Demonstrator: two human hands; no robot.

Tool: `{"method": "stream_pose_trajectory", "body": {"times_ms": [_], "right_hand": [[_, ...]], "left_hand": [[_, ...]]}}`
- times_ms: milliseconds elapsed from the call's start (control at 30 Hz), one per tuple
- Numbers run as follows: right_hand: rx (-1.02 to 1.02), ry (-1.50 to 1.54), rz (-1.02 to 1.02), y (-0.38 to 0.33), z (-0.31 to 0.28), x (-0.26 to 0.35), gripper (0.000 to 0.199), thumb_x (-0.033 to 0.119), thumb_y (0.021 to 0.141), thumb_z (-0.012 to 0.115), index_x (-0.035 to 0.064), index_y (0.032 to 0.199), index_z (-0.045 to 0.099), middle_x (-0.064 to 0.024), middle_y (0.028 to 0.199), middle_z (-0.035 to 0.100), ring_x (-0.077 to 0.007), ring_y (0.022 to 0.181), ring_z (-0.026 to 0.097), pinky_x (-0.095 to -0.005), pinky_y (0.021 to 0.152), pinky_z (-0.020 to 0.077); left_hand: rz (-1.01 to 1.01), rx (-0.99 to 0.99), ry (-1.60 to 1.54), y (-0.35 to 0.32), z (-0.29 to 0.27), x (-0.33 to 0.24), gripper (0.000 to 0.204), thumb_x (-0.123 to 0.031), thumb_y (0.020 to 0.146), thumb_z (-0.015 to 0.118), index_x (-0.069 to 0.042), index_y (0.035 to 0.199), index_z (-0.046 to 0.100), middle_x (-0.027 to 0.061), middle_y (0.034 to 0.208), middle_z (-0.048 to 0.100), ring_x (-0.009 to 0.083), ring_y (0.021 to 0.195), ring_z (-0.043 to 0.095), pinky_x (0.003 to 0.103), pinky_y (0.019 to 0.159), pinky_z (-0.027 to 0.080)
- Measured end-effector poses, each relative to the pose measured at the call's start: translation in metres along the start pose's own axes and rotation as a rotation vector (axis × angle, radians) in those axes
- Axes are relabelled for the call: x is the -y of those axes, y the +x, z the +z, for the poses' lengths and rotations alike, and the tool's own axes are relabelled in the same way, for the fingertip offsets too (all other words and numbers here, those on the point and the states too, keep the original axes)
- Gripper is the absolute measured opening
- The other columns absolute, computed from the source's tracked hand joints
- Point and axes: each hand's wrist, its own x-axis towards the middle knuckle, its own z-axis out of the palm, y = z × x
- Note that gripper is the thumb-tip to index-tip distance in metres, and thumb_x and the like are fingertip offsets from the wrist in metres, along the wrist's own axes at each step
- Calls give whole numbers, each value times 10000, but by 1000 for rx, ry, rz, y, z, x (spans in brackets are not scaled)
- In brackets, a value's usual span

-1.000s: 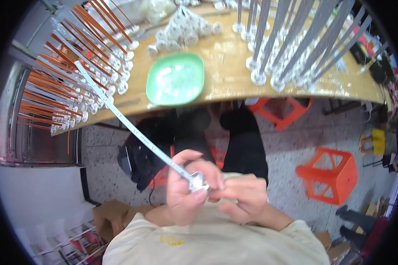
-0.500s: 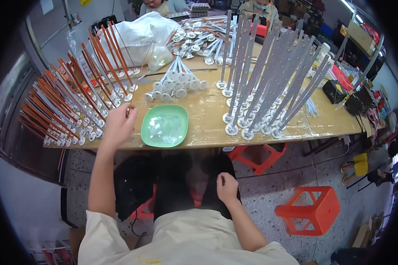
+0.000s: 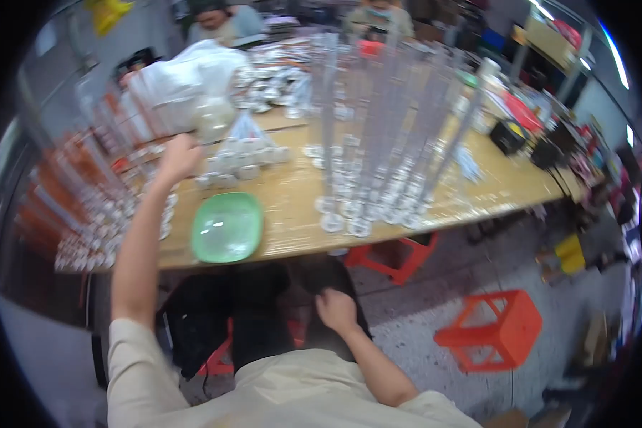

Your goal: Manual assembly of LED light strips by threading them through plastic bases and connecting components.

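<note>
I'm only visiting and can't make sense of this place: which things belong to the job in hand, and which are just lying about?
Likely part of the job:
orange strips on round bases, left of the left hand
pale strips with white round ends, bundled near that hand
upright grey strips
squarish green dish

Probably just lying about:
orange-red plastic stool, right
small black box

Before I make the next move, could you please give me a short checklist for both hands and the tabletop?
1. Right hand away from the table: ok, it is over the dark-clothed leg.
2. Left hand grip empty: cannot tell, too blurred.
3. Green tray on the table: ok, near the front edge.
4. Grey strips upright: ok, standing on round white bases.
5. Orange strips all straight: cannot tell, motion blur.
</note>
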Motion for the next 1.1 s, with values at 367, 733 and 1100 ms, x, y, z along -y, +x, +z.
{"method": "stream_pose_trajectory", "body": {"times_ms": [367, 733, 1100], "right_hand": [[-18, 100, 9, 3, 5, 0, 173, 192, 819, 606, 21, 805, 630, -188, 760, 648, -385, 746, 650, -504, 672, 530], [-10, 129, 26, 0, 0, 4, 274, 275, 929, 525, 31, 846, 617, -198, 745, 645, -404, 737, 644, -510, 662, 523], [32, 105, 38, -1, 5, 3, 219, 231, 896, 521, 21, 920, 579, -231, 759, 643, -432, 753, 638, -535, 670, 508]], "left_hand": [[67, -135, 136, 64, 37, 67, 367, -306, 800, 561, 39, 823, 684, 219, 696, 651, 367, 714, 661, 441, 698, 498], [223, -154, 62, 31, 32, 58, 319, -272, 937, 582, 34, 979, 662, 189, 869, 686, 297, 781, 667, 387, 723, 508], [371, 144, -709, -60, 14, -138, 667, -181, 886, 680, -53, 1455, 356, 127, 1228, 557, 166, 957, 574, 288, 753, 491]]}}
